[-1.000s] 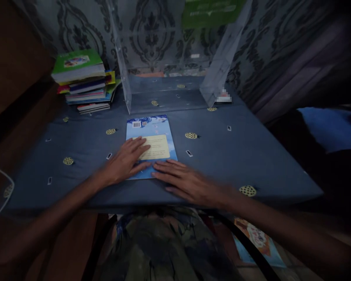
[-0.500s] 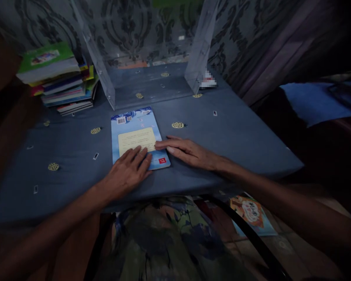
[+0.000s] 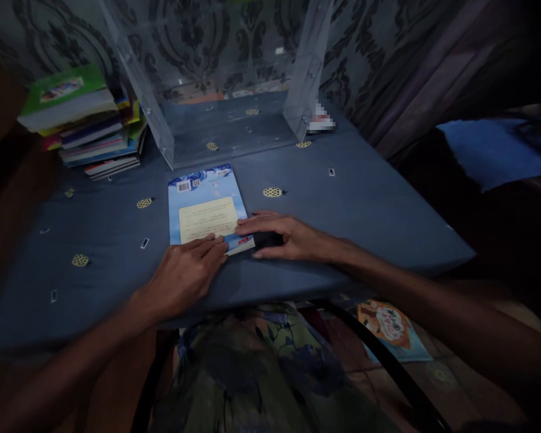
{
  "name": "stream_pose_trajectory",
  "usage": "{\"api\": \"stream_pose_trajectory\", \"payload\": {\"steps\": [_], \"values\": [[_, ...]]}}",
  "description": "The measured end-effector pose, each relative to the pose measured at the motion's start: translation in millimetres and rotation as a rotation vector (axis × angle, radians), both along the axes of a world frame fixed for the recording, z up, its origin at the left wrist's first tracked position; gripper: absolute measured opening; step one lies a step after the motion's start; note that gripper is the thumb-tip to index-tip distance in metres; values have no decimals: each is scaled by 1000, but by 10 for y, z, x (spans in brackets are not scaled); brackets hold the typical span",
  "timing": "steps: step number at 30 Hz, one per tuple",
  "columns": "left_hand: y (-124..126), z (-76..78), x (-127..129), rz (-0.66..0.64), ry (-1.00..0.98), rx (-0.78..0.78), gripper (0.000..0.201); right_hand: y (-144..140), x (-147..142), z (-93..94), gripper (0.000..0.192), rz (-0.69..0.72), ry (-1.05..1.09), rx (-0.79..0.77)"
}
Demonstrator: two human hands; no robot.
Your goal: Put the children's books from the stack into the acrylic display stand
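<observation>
- The blue tablecloth [image 3: 342, 210] is being spread under both hands, with the clear acrylic box [image 3: 225, 78] standing well beyond the fingertips and the stack of books [image 3: 85, 120] lying far off to the left of the left hand.
- The light blue book [image 3: 205, 201] is being kept flat on the cloth, back cover up, directly ahead of the left hand and just to the left of the right hand; its long axis is being run away from the person, toward the box, tilted slightly.
- The left hand [image 3: 184, 273] is being laid flat, fingers extended and together, with the fingertips pressed on the book's near edge; nothing is being gripped.
- The right hand [image 3: 288, 234] is being curled at the book's near right corner, fingertips touching the edge, the corner seemingly being lifted a little; a firm grasp cannot be told.
- Both hands are being held about equally near, at the near end.
</observation>
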State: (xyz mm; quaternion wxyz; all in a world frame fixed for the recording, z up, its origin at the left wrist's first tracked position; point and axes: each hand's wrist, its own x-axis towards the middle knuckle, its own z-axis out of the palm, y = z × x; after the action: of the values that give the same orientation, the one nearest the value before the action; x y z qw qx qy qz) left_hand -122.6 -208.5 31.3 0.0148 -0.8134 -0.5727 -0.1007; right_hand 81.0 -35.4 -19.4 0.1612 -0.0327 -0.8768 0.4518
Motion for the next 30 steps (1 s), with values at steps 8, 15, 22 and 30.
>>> {"api": "stream_pose_trajectory", "payload": {"steps": [8, 15, 22, 30], "values": [[-7, -17, 5, -7, -25, 41, 33, -13, -21, -25, 39, -25, 65, 110], [-134, -92, -433, -3, -88, -41, 62, 16, -115, 19, 24, -32, 211, 216], [-207, 46, -831, 2, -243, -176, 66, -65, -433, 345, 22, -44, 353, 47], [-51, 415, -1048, 187, -756, -52, 42, -55, -688, 1040, 17, -245, 396, -244]]}}
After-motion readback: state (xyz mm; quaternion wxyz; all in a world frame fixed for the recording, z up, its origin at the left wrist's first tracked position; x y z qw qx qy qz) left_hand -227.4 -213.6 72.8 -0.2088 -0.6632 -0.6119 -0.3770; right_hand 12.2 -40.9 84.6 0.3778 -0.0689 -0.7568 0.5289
